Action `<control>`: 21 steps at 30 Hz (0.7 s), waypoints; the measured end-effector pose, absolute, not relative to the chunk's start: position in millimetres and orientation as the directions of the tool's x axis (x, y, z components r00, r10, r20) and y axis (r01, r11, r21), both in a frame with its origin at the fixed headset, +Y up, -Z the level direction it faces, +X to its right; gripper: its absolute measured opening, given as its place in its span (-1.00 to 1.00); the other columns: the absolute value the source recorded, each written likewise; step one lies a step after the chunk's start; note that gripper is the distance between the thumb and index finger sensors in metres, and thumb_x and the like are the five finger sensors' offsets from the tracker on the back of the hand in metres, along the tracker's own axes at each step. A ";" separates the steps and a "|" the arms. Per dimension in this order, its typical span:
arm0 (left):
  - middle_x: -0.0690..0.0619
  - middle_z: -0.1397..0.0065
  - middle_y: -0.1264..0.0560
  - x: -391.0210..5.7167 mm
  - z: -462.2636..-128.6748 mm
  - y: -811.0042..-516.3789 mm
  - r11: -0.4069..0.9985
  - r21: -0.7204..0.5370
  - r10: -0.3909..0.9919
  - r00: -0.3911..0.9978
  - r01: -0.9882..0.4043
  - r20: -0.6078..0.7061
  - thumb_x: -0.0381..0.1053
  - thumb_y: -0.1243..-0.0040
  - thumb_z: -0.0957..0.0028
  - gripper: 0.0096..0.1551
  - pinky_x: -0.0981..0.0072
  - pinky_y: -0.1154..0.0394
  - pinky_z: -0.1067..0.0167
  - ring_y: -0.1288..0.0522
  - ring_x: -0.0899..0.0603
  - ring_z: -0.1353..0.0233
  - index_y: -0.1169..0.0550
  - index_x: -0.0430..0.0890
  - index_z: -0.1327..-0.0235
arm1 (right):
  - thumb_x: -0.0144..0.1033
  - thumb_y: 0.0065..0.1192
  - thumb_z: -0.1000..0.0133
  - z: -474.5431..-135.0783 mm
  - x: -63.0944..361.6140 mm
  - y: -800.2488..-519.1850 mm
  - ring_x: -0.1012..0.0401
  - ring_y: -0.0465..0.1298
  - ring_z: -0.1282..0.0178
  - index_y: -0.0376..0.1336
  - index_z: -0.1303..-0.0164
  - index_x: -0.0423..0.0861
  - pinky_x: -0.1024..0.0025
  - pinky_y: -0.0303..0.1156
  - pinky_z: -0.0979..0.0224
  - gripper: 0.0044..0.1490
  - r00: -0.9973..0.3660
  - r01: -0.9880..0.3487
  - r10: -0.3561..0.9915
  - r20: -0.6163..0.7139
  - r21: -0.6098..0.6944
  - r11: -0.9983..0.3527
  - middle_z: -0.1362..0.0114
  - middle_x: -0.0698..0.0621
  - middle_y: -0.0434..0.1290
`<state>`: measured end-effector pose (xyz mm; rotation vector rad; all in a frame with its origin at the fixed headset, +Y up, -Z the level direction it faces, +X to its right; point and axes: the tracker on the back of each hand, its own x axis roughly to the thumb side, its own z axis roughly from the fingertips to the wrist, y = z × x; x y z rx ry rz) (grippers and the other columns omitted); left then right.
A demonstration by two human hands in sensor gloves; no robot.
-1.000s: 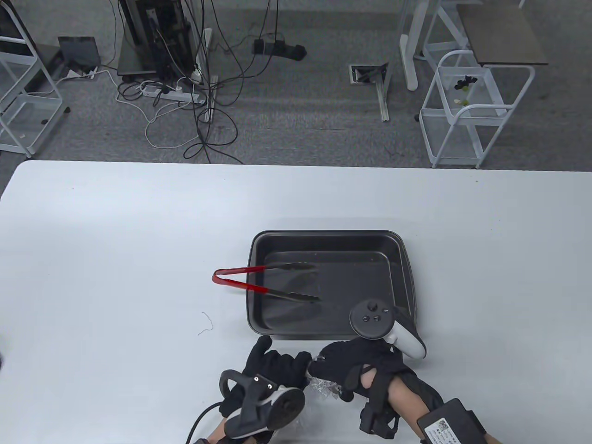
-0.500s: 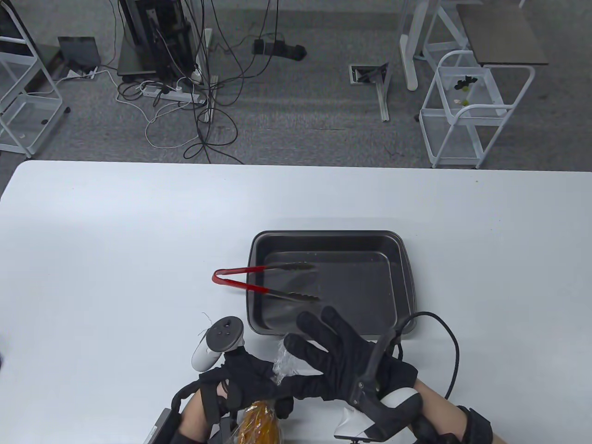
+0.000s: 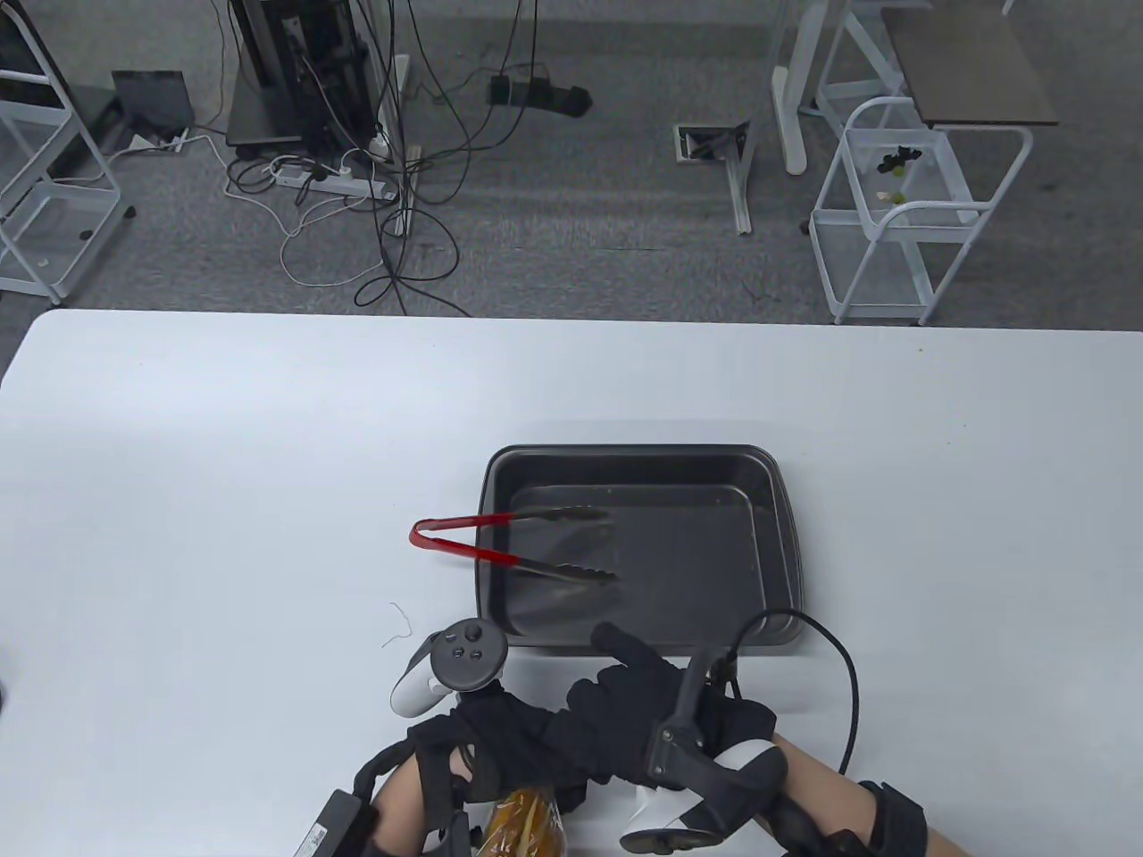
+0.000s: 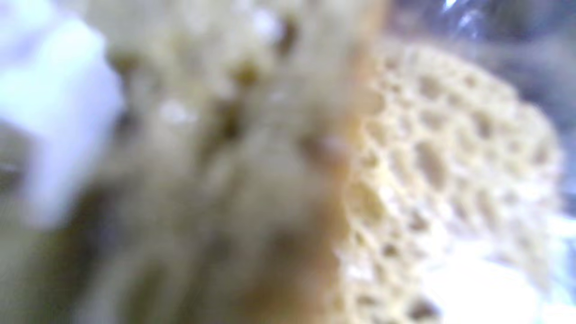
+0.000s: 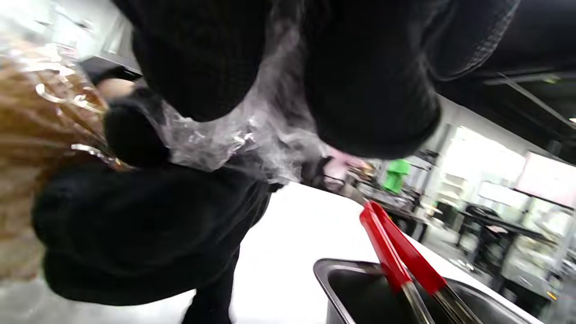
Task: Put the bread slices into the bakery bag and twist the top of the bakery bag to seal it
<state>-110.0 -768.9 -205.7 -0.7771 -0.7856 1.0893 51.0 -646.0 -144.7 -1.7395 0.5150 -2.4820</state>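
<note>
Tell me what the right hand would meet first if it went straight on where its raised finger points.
Probably the near rim of the baking tray: the right hand's finger aims there, though its height is unclear.

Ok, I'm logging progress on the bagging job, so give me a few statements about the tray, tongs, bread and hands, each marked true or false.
1. The baking tray holds no bread. True.
2. The tongs lie wholly on the table. False: their tips rest inside the tray, and the red handles stick out over its left rim.
3. The bread is inside the clear bag. True.
4. The right hand rests flat on the table, away from the bag. False: it grips the bag's gathered top.
5. The left hand holds the bag. True.
</note>
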 end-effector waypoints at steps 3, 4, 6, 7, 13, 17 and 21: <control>0.10 0.03 -0.75 -108.8 -198.0 -751.8 0.507 -0.669 0.853 0.424 -0.543 0.303 0.23 -0.33 -0.04 -0.46 -0.32 -0.14 -0.61 -0.69 -0.11 -0.13 -0.61 0.04 -0.23 | -0.26 0.49 0.21 -156.4 54.2 -647.1 0.11 0.68 0.52 0.50 0.02 -0.24 -0.39 0.31 -0.39 -0.42 -0.478 -0.163 -0.085 0.874 -0.184 -0.969 0.14 -0.19 0.70; 0.12 0.05 -0.76 -105.9 -193.0 -745.0 0.607 -0.584 0.788 0.504 -0.540 0.353 0.24 -0.32 -0.04 -0.46 -0.31 -0.17 -0.60 -0.70 -0.10 -0.12 -0.60 0.03 -0.22 | -0.27 0.49 0.21 -160.4 54.6 -647.4 0.11 0.67 0.56 0.51 0.05 -0.27 -0.39 0.31 -0.38 -0.42 -0.520 -0.177 -0.024 0.854 -0.135 -0.975 0.18 -0.21 0.70; 0.12 0.07 -0.76 -99.5 -182.5 -735.0 0.742 -0.412 0.669 0.627 -0.529 0.399 0.23 -0.31 -0.03 -0.45 -0.30 -0.21 -0.58 -0.71 -0.10 -0.09 -0.60 0.01 -0.22 | -0.27 0.47 0.21 -164.6 54.0 -647.2 0.11 0.65 0.61 0.52 0.09 -0.33 -0.37 0.32 -0.37 -0.42 -0.604 -0.166 0.026 0.796 -0.094 -0.982 0.25 -0.22 0.70; 0.12 0.07 -0.76 -95.7 -177.4 -730.4 0.797 -0.329 0.603 0.683 -0.506 0.412 0.23 -0.30 -0.04 -0.44 -0.29 -0.23 -0.57 -0.71 -0.09 -0.08 -0.59 -0.01 -0.22 | -0.27 0.46 0.20 -166.0 53.6 -646.5 0.13 0.65 0.63 0.52 0.09 -0.34 -0.35 0.33 -0.37 -0.42 -0.652 -0.156 0.042 0.757 -0.080 -0.984 0.26 -0.22 0.70; 0.13 0.08 -0.80 -74.1 -143.6 -714.8 0.938 0.181 0.213 0.902 -0.297 0.376 0.29 -0.31 -0.02 -0.37 -0.20 -0.32 -0.56 -0.76 -0.08 -0.03 -0.60 -0.06 -0.22 | -0.28 0.45 0.19 -176.3 59.4 -642.6 0.17 0.61 0.74 0.52 0.17 -0.43 -0.20 0.44 -0.29 -0.42 -0.840 -0.258 0.273 0.469 0.098 -0.961 0.37 -0.23 0.69; 0.15 0.10 -0.82 -59.0 -124.3 -710.9 0.909 0.397 0.002 0.952 -0.129 0.305 0.32 -0.33 0.00 -0.36 -0.13 -0.40 -0.51 -0.79 -0.07 0.02 -0.62 -0.08 -0.17 | -0.29 0.45 0.17 -189.0 74.3 -647.5 0.20 0.60 0.79 0.52 0.20 -0.47 -0.13 0.49 -0.23 -0.42 -0.850 -0.417 0.483 0.210 0.294 -0.860 0.41 -0.24 0.69; 0.14 0.09 -0.84 -44.7 -114.3 -711.2 0.857 0.516 -0.151 0.956 0.000 0.250 0.32 -0.34 0.01 -0.35 -0.10 -0.44 -0.47 -0.82 -0.06 0.03 -0.65 -0.10 -0.14 | -0.27 0.45 0.15 -202.3 93.4 -662.3 0.23 0.59 0.83 0.52 0.23 -0.49 -0.05 0.54 -0.16 -0.43 -0.776 -0.586 0.630 -0.035 0.411 -0.699 0.45 -0.22 0.69</control>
